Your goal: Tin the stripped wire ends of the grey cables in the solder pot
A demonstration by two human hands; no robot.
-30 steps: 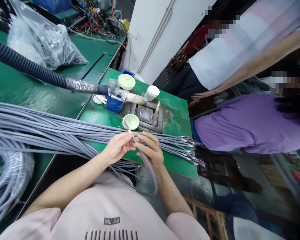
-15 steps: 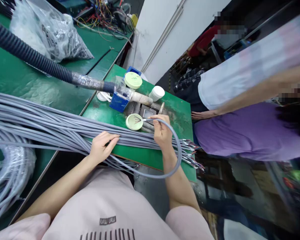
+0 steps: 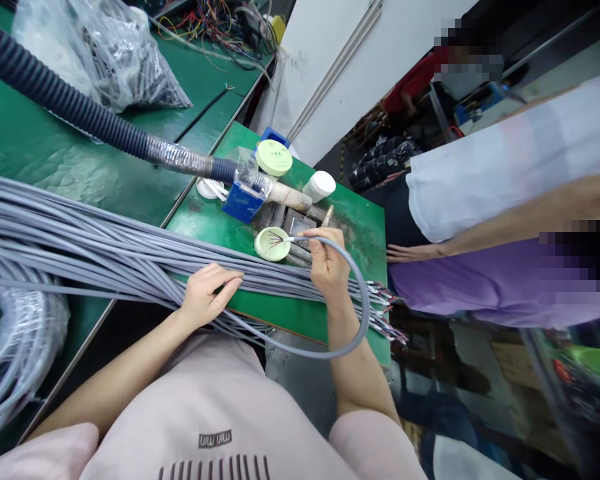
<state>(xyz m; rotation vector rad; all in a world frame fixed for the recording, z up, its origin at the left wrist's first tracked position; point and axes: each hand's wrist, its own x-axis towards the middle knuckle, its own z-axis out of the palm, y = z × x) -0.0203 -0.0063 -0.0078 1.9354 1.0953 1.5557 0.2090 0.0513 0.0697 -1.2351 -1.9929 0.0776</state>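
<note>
Near its stripped end, a grey cable is pinched in my right hand. Its thin bare-ended wires fan out over a small pale-green round tub, and I cannot tell whether they touch its contents. From there the cable loops down to the right and back toward my left hand. That hand lies on the near edge of a bundle of grey cables, thumb and forefinger closed on cables there. Stripped, coloured ends of the bundle stick out past the right forearm.
A black corrugated hose leads to a blue block and a stained pipe. Beyond stand a pale-green lid and white jar. Left are a wrapped cable coil and plastic bag. Other people stand right, one hand at the table edge.
The view has shifted slightly. My hands hold nearly the same positions, with the wire ends still over the tub. The people on the right have moved a little.
</note>
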